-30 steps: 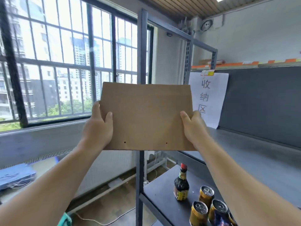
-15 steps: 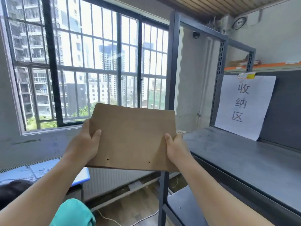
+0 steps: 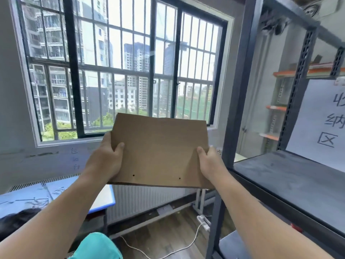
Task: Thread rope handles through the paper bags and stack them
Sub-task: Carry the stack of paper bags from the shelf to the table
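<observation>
In front of the window (image 3: 119,68), left hand (image 3: 107,161) and right hand (image 3: 210,161) grip the flat paper bag (image 3: 160,148) by its sides; their fingers are hidden behind it.

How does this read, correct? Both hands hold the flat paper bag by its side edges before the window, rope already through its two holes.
One error: the head view shows the two holes empty, no rope through them. The rest stands: left hand and right hand grip the flat paper bag by its side edges before the window.

Flat brown paper bag (image 3: 160,148), 2 punched holes, midair
</observation>
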Demonstrator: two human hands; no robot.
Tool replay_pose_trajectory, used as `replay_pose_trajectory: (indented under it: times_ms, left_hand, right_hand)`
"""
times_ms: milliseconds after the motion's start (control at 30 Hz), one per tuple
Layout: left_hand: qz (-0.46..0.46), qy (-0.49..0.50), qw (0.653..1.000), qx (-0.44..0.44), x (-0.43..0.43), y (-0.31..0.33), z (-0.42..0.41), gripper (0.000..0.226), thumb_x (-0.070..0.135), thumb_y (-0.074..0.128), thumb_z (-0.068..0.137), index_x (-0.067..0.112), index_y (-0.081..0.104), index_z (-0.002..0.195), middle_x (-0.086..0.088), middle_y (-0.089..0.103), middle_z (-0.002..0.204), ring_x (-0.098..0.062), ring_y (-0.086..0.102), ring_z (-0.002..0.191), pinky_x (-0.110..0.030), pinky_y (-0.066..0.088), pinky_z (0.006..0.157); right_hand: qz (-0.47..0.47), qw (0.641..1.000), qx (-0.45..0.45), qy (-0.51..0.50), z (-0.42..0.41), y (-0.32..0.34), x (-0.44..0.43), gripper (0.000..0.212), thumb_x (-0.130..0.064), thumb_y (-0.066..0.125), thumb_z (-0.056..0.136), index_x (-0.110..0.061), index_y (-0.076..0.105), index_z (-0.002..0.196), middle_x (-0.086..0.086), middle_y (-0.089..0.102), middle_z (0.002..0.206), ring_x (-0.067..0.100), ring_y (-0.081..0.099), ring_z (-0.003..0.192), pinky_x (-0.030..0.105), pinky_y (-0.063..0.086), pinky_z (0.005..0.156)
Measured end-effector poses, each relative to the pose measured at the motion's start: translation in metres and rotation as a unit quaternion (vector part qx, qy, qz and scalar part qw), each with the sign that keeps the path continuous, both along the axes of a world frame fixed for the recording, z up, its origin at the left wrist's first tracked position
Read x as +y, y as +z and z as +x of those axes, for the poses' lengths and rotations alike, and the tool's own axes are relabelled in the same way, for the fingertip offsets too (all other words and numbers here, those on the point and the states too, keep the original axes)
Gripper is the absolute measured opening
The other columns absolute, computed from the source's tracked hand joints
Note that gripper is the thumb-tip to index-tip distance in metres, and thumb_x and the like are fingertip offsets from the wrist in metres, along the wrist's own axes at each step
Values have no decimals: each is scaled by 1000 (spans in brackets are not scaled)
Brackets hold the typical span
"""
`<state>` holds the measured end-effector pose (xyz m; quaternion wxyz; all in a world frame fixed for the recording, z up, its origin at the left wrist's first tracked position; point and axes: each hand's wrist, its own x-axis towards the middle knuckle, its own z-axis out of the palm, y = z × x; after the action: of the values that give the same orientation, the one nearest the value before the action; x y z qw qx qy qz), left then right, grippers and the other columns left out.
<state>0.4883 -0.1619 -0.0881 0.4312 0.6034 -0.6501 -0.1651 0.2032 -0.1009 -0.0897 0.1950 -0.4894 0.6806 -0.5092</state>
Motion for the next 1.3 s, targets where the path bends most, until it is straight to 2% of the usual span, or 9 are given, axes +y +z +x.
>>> replay_pose_trajectory:
  times_ms: [100,233,333,433,600,767,867,1100,1300]
  left_hand:
    - [5,-12,1000,4,-25,-1,-4,62,43,42,108,31,17,163,-10,53,150,-39,57,123,-44,43,92]
    - [13,-31,999,6,-59,-2,-12,63,44,42,107,32,15,163,-11,54,148,-38,58,120,-45,47,96]
    - [16,-45,999,9,-82,-6,-19,62,41,43,108,31,17,163,-10,54,148,-36,58,120,-40,43,90]
    - [15,-56,998,14,-103,-14,-28,53,37,45,108,30,27,158,-10,58,142,-33,59,109,-39,44,89]
    - [28,-41,999,14,-140,-34,-41,54,37,48,107,30,32,158,-10,60,141,-37,60,119,-45,48,99]
    - [40,1,999,6,-166,-44,-45,56,36,48,107,31,30,160,-13,59,143,-38,58,123,-42,43,96]
    - [42,31,999,-9,-179,-49,-40,54,37,47,108,30,32,159,-13,58,143,-39,58,123,-44,43,96]
    - [34,50,998,-16,-188,-51,-40,47,36,44,109,28,36,155,-11,60,140,-33,56,106,-38,40,86]
    - [39,44,998,-13,-203,-50,-48,51,38,46,108,30,35,157,-7,60,141,-32,58,113,-38,40,87]
  right_hand:
    - [4,1000,-5,-11,-5,-3,-25,39,-41,40,108,-8,46,128,-4,59,99,9,55,84,33,39,70]
    - [16,999,-16,-29,-11,-8,-53,39,-39,41,108,-8,47,131,7,61,118,25,56,102,34,40,86]
    - [33,998,-13,-42,-15,-18,-73,43,-42,41,107,-9,46,136,8,62,126,30,57,116,40,42,98]
    - [45,998,-12,-50,-19,-27,-92,47,-42,41,107,-8,42,139,11,60,130,32,55,120,45,41,104]
    - [65,996,0,-54,-32,-39,-127,49,-46,39,106,-7,43,136,12,59,129,32,56,118,47,43,103]
    - [85,996,14,-31,-36,-50,-166,51,-42,36,109,-5,36,145,11,52,142,30,50,128,31,31,84]
    - [82,997,2,-4,-34,-54,-189,54,-39,37,109,-2,32,148,17,46,149,33,46,135,35,34,93]
    - [96,995,-2,26,-36,-59,-223,54,-43,38,108,-4,34,145,17,52,142,35,50,129,38,39,92]
    - [108,994,-12,17,-43,-62,-238,54,-43,37,107,-6,34,146,17,52,143,35,50,129,44,42,103]
